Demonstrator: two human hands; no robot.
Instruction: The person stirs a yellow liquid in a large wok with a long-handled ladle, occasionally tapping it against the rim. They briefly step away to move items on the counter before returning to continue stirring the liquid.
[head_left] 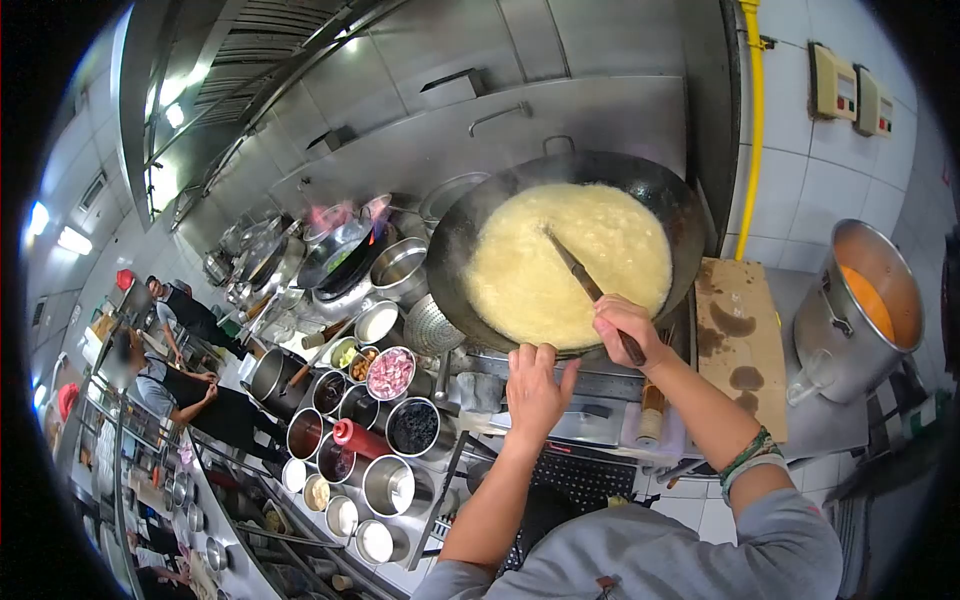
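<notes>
A large black wok [450,270] holds a pale yellow, steaming liquid [570,250] with a foamy surface. My right hand [628,330] is closed round the wooden handle of a long utensil [575,268], which leans into the liquid. Its working end is sunk, so its kind does not show. At the wok's near rim, my left hand [537,392] has its fingers curled over the edge, with the thumb to the right. A perforated skimmer [433,326] lies just left of the wok.
A tall metal pot [815,325] with orange contents stands right, beyond stained cardboard [742,340]. Several seasoning containers [412,428] and a red squeeze bottle [360,438] fill the left side. Another wok [340,260] has flames beside it. Two people [205,400] stand at far left.
</notes>
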